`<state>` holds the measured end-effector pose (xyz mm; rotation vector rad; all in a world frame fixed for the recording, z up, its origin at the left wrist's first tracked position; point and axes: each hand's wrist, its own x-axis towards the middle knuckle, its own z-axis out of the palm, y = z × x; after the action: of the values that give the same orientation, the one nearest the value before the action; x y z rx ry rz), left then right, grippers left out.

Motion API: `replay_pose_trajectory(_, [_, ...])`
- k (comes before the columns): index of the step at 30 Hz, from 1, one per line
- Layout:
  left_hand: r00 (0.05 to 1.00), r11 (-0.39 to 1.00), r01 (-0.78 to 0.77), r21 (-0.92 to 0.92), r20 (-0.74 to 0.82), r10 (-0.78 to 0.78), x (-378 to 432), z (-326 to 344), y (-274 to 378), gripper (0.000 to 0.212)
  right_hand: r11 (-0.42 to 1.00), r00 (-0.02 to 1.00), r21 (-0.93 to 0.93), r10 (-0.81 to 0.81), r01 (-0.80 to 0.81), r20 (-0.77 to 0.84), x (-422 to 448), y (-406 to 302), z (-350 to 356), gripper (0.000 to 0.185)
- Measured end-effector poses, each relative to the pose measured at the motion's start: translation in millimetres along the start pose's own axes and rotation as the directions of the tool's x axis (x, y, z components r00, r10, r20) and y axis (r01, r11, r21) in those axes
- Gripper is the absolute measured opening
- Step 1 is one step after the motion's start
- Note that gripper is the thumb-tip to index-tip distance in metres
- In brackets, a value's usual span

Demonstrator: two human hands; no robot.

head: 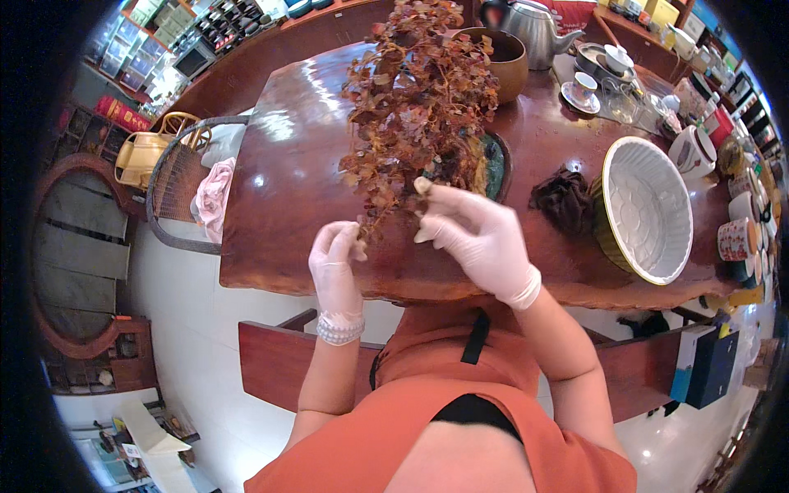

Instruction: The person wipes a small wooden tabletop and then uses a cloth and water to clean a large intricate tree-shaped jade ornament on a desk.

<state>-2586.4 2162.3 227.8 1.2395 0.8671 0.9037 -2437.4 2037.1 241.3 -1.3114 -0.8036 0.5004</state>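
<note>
A plant with dry-looking reddish-brown leaves [419, 105] rises from a dark green shallow pot [495, 163] on the wooden table. My left hand [335, 262], in a thin white glove with a beaded bracelet at the wrist, pinches the tip of a low sprig with thumb and fingers. On the other side of that low foliage is my right hand [481, 237], gloved too. Its thumb and forefinger are apart, close to the lower leaves, with loose glove ends past the fingertips. Leaves hide most of the stems.
A dark crumpled cloth [562, 198] lies beside a large white-lined basin [647, 209] to the right. Behind the plant stand a brown bowl [510, 68] and a steel kettle [535, 34]. A cup and saucer [581, 95] and several mugs [736, 239] line the right side.
</note>
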Motion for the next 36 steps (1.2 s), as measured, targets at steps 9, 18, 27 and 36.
replay_pose_trajectory(9, [0.933,0.829,-0.343,0.443,0.059,0.355,-2.6,44.2,-16.3,0.057,0.750,0.898,-0.502,-0.409,0.431,0.160,57.3,43.5,-55.8,0.044])
replay_pose_trajectory(18, [0.863,0.689,-0.493,0.531,0.199,0.464,45.3,16.7,-14.0,0.034,0.658,0.883,-0.589,-0.372,0.469,0.288,38.2,42.4,-42.0,0.022])
replay_pose_trajectory(27, [0.781,0.742,-0.619,0.257,0.298,0.548,68.2,4.6,-0.3,0.048,0.581,0.892,-0.746,-0.450,0.325,0.039,9.8,32.0,-16.5,0.018])
replay_pose_trajectory(36, [0.439,0.268,-0.898,0.350,0.665,0.604,51.1,6.6,32.5,0.026,0.820,0.945,-0.502,-0.327,0.275,-0.017,9.1,18.3,3.3,0.024])
